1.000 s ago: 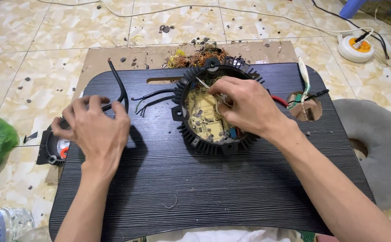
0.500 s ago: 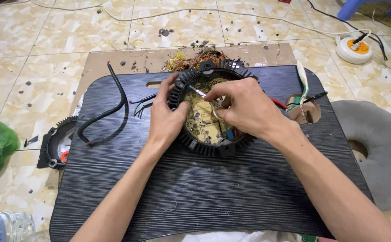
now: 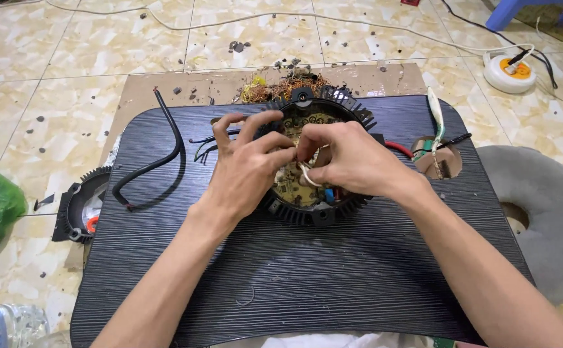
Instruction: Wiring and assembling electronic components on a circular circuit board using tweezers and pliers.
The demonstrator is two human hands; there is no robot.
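Left hand [image 3: 246, 171] steadies the round finned housing [image 3: 313, 164]; right hand [image 3: 346, 161] pinches a pale wire [image 3: 307, 177] over its circuit board [image 3: 300, 187].
Wire work inside looks underway; pulling it free would need a careful tug. The housing sits mid-worktop [image 3: 307, 277], a dark ribbed board on cardboard over tiled floor [image 3: 49, 71], a loose black cable [image 3: 162, 154] left.

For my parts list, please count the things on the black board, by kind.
Round finned housing with circuit board: 1
Loose thick black cable: 1
Bundle of thin dark wires: 1
Hands at the housing: left hand, right hand: 2
Total: 5
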